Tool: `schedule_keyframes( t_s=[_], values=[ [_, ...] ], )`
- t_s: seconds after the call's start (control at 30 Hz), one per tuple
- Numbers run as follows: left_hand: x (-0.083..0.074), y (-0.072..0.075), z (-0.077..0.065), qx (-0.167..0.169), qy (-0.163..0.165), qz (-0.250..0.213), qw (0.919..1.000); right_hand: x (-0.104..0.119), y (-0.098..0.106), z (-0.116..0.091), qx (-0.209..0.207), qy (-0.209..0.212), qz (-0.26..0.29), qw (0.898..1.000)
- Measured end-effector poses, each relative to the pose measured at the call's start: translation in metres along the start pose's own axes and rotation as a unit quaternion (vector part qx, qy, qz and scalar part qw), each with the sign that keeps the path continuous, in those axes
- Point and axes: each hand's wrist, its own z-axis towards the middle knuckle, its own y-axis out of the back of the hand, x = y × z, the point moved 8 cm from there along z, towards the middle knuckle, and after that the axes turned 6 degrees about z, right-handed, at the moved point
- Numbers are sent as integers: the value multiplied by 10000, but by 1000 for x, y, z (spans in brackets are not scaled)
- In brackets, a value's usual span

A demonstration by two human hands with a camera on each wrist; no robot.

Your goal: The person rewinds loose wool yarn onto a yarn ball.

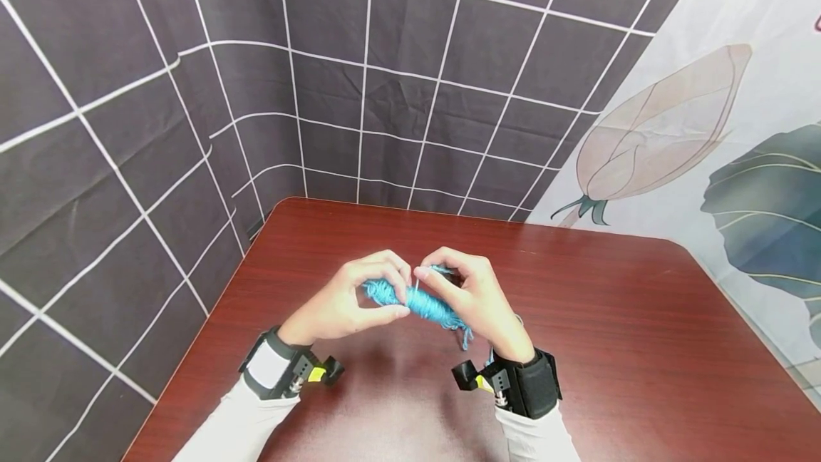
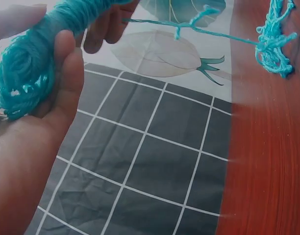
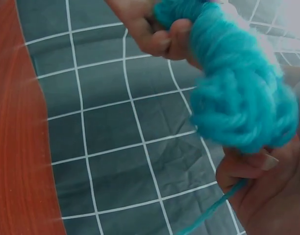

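A turquoise yarn skein, wound tightly round its middle with loops at the ends, is held above the table. My left hand grips it near its left end, thumb below and fingers above. At its other side, my right hand pinches a yarn strand between thumb and fingers. In the left wrist view the skein lies across the left palm. From the right hand the strand runs to a small loose tangle of yarn over the table. The right hand partly hides the skein in the head view.
Below both hands is a reddish-brown wooden table. A dark cloth with a white grid hangs behind and to the left. On the right hangs a white cloth with a flower print.
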Motion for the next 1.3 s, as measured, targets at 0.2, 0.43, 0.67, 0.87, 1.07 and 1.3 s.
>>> schedule_keyframes(
  t_s=[0.2, 0.43, 0.67, 0.87, 1.07, 1.3],
  values=[
    [-3, 3, 0, -159, -28, -447, 9989, -33, -8, -3, 495, -194, 365, 9979],
    [4, 31, -4, -1773, 231, -477, 9827, -41, -23, -2, 645, -212, 712, 9951],
    [34, 40, -15, -2438, 747, 819, 9635, -31, -34, -2, 762, -193, 135, 9968],
    [42, 26, -11, -1525, 854, 1602, 9715, -23, -18, -2, 316, -143, -168, 9993],
    [18, 6, -2, -302, 683, 701, 9947, -22, 2, -3, -38, -76, -127, 9999],
    [1, 5, 0, -10, 131, -449, 9989, -28, 8, -5, -98, -118, -138, 9998]
  ],
)
